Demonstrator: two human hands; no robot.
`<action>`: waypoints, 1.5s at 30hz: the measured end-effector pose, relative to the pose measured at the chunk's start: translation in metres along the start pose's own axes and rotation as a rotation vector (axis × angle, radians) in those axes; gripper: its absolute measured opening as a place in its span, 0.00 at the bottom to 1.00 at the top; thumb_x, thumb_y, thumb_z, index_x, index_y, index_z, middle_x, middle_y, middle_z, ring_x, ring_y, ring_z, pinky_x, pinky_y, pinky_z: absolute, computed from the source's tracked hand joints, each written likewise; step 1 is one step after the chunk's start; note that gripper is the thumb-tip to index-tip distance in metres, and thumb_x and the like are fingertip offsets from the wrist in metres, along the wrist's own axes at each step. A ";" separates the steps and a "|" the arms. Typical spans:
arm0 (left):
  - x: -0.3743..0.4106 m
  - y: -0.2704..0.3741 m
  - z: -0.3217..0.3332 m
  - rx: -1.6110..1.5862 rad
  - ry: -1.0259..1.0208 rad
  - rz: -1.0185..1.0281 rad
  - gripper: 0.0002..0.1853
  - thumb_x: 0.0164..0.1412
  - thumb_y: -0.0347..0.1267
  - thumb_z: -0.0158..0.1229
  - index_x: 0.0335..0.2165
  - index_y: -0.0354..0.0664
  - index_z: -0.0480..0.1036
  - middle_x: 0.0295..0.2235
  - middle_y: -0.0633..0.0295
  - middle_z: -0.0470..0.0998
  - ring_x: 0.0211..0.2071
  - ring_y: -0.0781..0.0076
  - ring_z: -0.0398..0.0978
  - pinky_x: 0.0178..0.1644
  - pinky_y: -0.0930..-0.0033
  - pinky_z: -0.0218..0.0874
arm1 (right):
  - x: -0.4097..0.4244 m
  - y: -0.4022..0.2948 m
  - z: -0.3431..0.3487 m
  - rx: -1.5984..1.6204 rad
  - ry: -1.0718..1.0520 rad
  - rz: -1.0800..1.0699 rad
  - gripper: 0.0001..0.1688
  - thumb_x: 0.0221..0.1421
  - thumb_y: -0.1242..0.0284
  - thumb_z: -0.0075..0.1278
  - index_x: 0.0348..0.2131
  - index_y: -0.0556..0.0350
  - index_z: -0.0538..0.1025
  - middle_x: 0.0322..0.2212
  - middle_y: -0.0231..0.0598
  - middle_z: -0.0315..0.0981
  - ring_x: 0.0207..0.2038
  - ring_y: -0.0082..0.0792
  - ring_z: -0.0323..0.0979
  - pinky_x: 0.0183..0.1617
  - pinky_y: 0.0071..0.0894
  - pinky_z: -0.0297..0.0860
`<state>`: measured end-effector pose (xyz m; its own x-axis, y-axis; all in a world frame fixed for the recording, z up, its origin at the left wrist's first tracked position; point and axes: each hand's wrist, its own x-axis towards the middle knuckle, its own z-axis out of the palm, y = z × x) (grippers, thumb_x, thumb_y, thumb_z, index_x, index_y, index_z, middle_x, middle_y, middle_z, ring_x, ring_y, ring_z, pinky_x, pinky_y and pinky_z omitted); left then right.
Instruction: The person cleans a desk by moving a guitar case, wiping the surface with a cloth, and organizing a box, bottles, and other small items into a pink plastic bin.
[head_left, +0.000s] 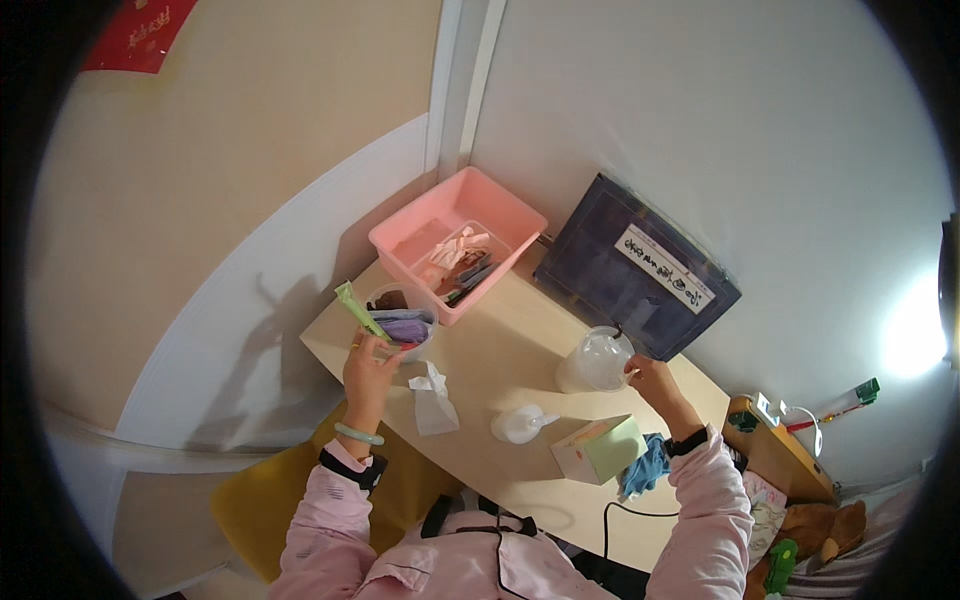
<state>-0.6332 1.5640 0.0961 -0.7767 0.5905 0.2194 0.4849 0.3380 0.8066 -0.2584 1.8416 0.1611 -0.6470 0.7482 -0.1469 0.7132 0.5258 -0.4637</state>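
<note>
My left hand (367, 381) grips the near rim of a clear plastic tub (425, 349) at the table's left corner. Folded purple and grey-blue cloth items (405, 326) and a dark brown item fill that tub. A slim green packet (358, 309) leans out over its rim, just beyond my fingertips; whether they also pinch it is unclear. My right hand (654, 382) holds the edge of another clear plastic tub (581, 367), whose contents look whitish and indistinct. Between my hands are a soft tissue pack (436, 411) with a tissue sticking out and a white pump bottle (517, 424).
A pink plastic bin (459, 187) holds a smaller clear tray with assorted items. Against the wall leans a dark blue box (592, 247) bearing writing. A green-and-cream carton (600, 448), a blue cloth (645, 466) and a black cable (637, 511) lie nearer. A yellow chair (262, 502) stands left.
</note>
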 end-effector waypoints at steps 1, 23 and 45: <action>0.000 -0.002 -0.001 0.017 0.024 0.033 0.18 0.39 0.28 0.68 0.27 0.40 0.66 0.38 0.57 0.71 0.32 0.57 0.73 0.29 0.66 0.66 | 0.001 0.000 0.001 0.021 0.007 -0.022 0.11 0.41 0.82 0.50 0.31 0.57 0.75 0.26 0.49 0.74 0.31 0.45 0.74 0.35 0.35 0.68; -0.003 -0.002 -0.003 0.055 0.021 0.055 0.17 0.40 0.27 0.66 0.28 0.40 0.65 0.30 0.57 0.70 0.34 0.53 0.70 0.35 0.60 0.62 | -0.072 -0.034 -0.039 -0.183 -0.033 -0.074 0.25 0.45 0.74 0.56 0.46 0.55 0.70 0.39 0.47 0.73 0.41 0.44 0.73 0.44 0.36 0.70; 0.001 -0.001 0.001 0.039 -0.026 0.013 0.19 0.41 0.25 0.66 0.29 0.40 0.62 0.35 0.56 0.69 0.37 0.50 0.69 0.36 0.59 0.62 | -0.102 -0.052 0.003 -0.481 -0.158 -0.588 0.36 0.38 0.78 0.52 0.51 0.62 0.64 0.48 0.47 0.64 0.52 0.45 0.62 0.58 0.46 0.57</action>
<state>-0.6337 1.5651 0.0947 -0.7599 0.6134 0.2151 0.5103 0.3580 0.7819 -0.2308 1.7367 0.1974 -0.9605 0.2439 -0.1340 0.2556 0.9636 -0.0787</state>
